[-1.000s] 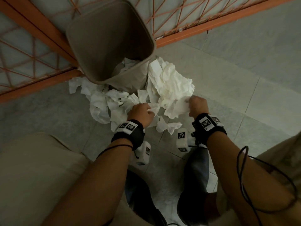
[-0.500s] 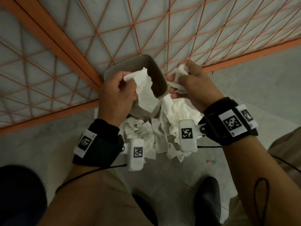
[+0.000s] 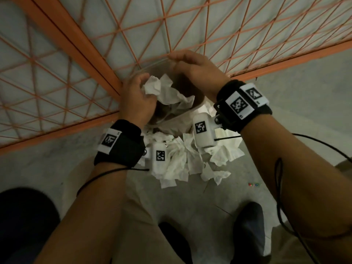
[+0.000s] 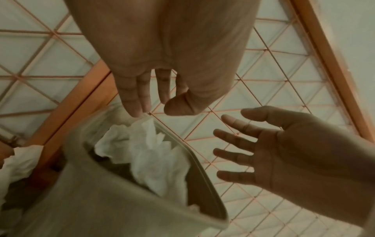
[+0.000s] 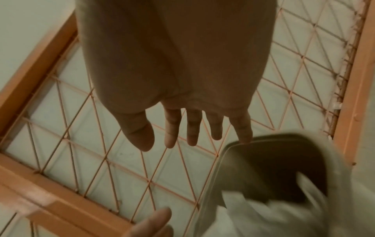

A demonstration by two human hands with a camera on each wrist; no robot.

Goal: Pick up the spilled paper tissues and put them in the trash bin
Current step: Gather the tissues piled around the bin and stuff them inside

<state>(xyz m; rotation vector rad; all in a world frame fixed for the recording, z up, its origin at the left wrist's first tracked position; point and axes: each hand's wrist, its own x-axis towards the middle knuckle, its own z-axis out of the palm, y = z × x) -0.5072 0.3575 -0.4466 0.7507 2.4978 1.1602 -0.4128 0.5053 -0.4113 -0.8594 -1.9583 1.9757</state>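
Note:
The beige trash bin (image 3: 177, 121) stands against the orange fence, and both hands hover over its mouth. A crumpled white tissue wad (image 3: 167, 92) lies in the bin's opening, partly above the rim. My left hand (image 3: 137, 96) is at the bin's left edge with loose fingers and holds nothing (image 4: 154, 110). My right hand (image 3: 192, 67) is over the far rim, its fingers spread and empty (image 5: 178, 142). More spilled tissues (image 3: 181, 161) lie on the floor in front of the bin. The left wrist view shows the bin (image 4: 101, 200) and the tissue wad (image 4: 150, 154) inside it.
An orange lattice fence (image 3: 95, 44) runs right behind the bin. My two dark shoes (image 3: 247, 225) stand on the grey tiled floor (image 3: 295, 92) near the tissue pile. A tiny coloured scrap (image 3: 254, 184) lies to the right. Cables hang from both wrists.
One second ago both hands gripped tissues on the floor. They lifted them over the bin and have let go; the tissues now lie in the bin and both hands are empty.

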